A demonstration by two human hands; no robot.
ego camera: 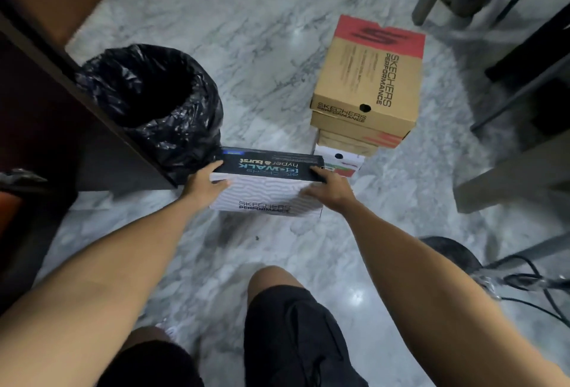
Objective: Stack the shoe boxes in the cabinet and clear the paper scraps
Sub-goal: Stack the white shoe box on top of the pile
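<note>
Marble floor [277, 31]; left hand [203, 184] and right hand [331, 189] gripped the shoe box [265, 189] ends — stiff cardboard, probably light.

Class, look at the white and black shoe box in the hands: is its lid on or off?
On: the black lid covers the white and black shoe box.
</note>
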